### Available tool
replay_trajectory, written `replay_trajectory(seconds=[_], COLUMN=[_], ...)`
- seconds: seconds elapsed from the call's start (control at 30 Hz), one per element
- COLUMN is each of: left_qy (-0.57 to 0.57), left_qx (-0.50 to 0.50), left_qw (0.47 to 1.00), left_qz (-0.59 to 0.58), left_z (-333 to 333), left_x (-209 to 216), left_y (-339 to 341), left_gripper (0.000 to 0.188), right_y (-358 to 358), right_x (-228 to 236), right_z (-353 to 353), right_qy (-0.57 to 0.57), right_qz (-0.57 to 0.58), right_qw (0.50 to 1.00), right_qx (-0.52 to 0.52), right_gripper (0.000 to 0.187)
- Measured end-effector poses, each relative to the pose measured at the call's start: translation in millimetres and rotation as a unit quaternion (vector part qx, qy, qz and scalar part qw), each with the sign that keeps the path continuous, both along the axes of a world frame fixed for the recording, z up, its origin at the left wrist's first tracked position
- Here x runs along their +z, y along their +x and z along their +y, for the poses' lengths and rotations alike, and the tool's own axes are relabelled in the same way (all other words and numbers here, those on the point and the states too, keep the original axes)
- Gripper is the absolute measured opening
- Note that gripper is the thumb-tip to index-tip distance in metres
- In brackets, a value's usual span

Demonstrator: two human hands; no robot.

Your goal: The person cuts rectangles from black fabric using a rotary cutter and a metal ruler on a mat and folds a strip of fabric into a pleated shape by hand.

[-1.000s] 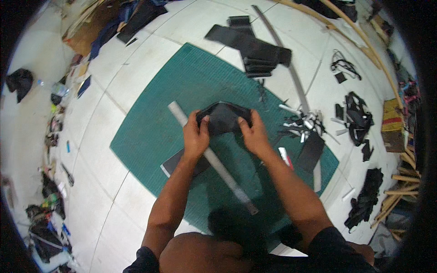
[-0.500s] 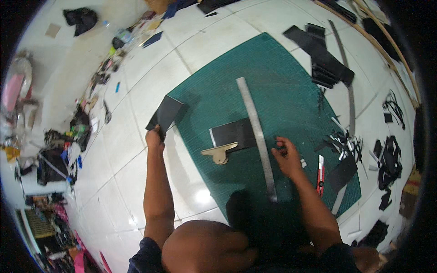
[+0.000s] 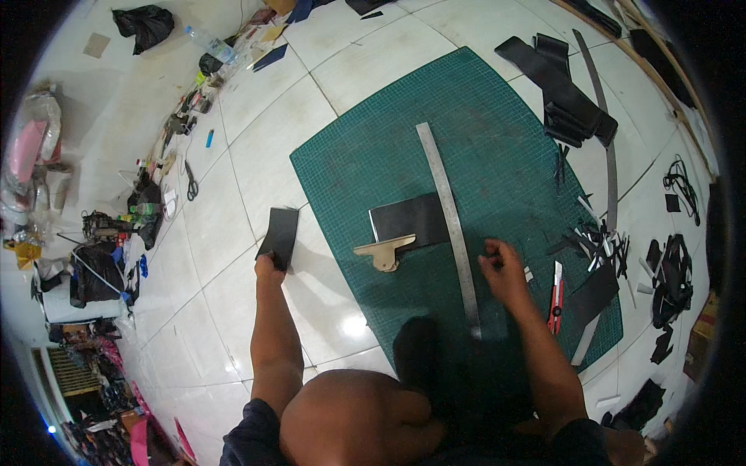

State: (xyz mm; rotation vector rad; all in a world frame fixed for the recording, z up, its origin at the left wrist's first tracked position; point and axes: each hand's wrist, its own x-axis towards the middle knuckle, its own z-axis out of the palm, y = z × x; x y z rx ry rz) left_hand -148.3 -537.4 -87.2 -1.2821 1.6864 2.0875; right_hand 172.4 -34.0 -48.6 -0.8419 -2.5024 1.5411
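Two bare hands are working low over a white tiled floor (image 3: 233, 202), seen from above. The left hand (image 3: 268, 266) is reaching out to the left, off the mat, its fingers (image 3: 273, 260) clamping on the near end of a flat black rectangular piece (image 3: 280, 234) that is lying on the tiles just beside the mat's left edge. The right hand (image 3: 503, 272) is resting on the green cutting mat (image 3: 466, 124) just right of the long steel ruler (image 3: 449, 221), with its fingers curling together near the ruler's edge; whether they are pinching anything is too small to tell. The ruler is running lengthwise down the mat, and its left edge is touching a second black rectangular piece (image 3: 408, 219). A tan wooden T-shaped tool (image 3: 385, 250) is lying against that piece's near edge. Just right of the right hand, a red utility knife (image 3: 556, 291) is sitting on the mat, with a scatter of black and white offcuts (image 3: 598, 237) beyond it. Farther up, black folded strips (image 3: 563, 93) are piling at the mat's far right corner.
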Motion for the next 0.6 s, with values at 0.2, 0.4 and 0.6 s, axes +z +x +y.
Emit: replay_trajectory(seconds=[0.2, 0.4, 0.6], left_qy=[-0.029, -0.164, -0.377], left_qx=[0.022, -0.010, -0.016], left_qw=[0.999, 0.986, 0.926], left_qz=[-0.035, -0.033, -0.022], left_z=[10, -11, -29], left_x=[2, -17, -9], left_y=[-9, -13, -11], left_gripper=[0.032, 0.042, 0.050], right_y=[-2, -3, -1], right_x=[13, 12, 26], right_z=[-2, -8, -17], right_qy=[0.022, 0.043, 0.053], right_qz=[-0.005, 0.007, -0.045], right_qw=[0.999, 0.998, 0.997], right_qx=[0.023, 0.046, 0.045], right_gripper=[0.039, 0.039, 0.048])
